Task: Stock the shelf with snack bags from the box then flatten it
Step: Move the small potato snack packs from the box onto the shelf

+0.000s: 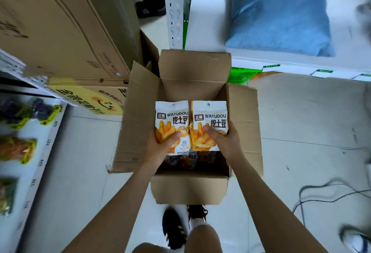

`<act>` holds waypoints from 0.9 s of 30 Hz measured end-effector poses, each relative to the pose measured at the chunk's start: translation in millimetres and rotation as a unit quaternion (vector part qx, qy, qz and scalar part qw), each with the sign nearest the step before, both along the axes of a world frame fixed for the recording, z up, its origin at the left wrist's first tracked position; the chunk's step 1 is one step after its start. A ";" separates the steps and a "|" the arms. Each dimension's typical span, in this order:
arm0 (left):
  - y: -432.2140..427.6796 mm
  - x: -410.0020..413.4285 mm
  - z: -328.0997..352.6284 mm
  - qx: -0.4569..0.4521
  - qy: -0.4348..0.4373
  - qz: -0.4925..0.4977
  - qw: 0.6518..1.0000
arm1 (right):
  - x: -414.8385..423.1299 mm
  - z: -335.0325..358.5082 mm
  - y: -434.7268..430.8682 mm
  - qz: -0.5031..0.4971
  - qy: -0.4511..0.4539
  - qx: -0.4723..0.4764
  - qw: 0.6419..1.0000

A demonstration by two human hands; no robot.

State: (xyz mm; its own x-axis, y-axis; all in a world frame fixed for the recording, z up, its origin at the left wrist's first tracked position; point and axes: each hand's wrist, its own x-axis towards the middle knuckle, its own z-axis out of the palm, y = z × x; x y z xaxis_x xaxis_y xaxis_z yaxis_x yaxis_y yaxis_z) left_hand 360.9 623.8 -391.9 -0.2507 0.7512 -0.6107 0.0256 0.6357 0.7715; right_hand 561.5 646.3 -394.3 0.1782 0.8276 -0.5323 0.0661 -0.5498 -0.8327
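Observation:
An open cardboard box (pixel 190 76) stands on the floor with its flaps spread out. Above its opening my left hand (pixel 160 145) grips a white and orange snack bag (pixel 170 116) by its lower part. Right beside it, my right hand (pixel 222 140) grips a second, matching snack bag (pixel 209 112), thumb across its front. Both bags are upright and side by side. Darker snack bags (pixel 190 159) lie in the bottom of the box under them. A white shelf (pixel 40 164) with numbered edge tags runs along the left.
The left shelf carries several blurred snack packs (pixel 18 148). Large cardboard cartons (pixel 66 21) stand at upper left. A blue sack (pixel 281 11) lies on a white shelf at upper right. Cables (pixel 321 192) trail on the floor at right. My black shoes (pixel 174 226) are just before the box.

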 end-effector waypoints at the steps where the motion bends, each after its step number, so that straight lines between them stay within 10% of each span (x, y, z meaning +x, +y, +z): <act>1: -5.7 -1.9 12.8 0.002 -0.005 -0.001 1.000 | -1.3 13.9 -6.6 -0.005 0.003 -0.002 1.000; 27: -228.3 -39.2 272.1 0.020 0.068 0.169 0.983 | -52.2 267.5 -168.5 0.125 0.018 0.034 0.991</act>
State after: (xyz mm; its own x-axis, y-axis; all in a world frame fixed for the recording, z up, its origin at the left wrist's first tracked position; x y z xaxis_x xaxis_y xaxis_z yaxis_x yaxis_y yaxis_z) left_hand 321.7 395.5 -119.8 -0.5674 0.6333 -0.5264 -0.0781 0.5949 0.8000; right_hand 509.4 477.8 -126.8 -0.0545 0.8782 -0.4752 0.1632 -0.4616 -0.8719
